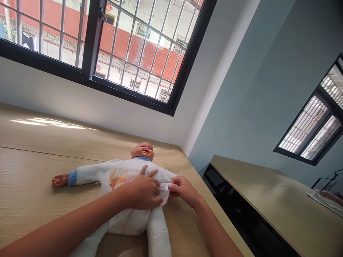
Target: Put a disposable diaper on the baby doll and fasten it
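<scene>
A baby doll (112, 166) in a white outfit with blue cuffs and collar lies on its back on the wooden table, head toward the window. Around its hips and belly is a white diaper (125, 223) with an orange print on the front. My left hand (146, 189) rests on the front of the diaper, fingers spread, partly covering the print. At the doll's side, my right hand (183, 191) pinches the edge of the diaper's side wing, which is stretched outward. The doll's lower legs run out of view at the bottom.
The wooden table (32, 200) meets the wall below a barred window (139, 46). Past the table's right edge is a dark gap, then a second table (268, 189). A clear plastic-like packet (327, 201) and part of another person's arm show at the far right.
</scene>
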Motion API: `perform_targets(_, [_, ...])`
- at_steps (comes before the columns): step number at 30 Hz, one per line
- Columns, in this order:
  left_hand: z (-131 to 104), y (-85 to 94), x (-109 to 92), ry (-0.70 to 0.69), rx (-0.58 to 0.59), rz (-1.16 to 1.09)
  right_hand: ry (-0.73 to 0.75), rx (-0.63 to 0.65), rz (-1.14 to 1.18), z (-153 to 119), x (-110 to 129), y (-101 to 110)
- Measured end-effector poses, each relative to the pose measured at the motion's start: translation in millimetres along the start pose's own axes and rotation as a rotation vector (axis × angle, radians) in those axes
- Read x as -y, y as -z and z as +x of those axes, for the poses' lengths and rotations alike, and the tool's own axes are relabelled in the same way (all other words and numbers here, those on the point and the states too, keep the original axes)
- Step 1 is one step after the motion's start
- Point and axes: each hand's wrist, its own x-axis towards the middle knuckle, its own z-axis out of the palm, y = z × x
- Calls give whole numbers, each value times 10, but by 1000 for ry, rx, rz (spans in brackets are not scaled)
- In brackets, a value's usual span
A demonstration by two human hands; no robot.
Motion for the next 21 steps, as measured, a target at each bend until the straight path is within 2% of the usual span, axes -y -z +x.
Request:
perform_targets(3, [1,17,-10,33,33,-5,0,12,2,-15,20,12])
perform_targets(13, [3,14,18,36,35,24,23,38,47,-13,-31,73])
perform_targets(21, [26,-97,100,33,17,36,103,-63,241,75,-45,-98])
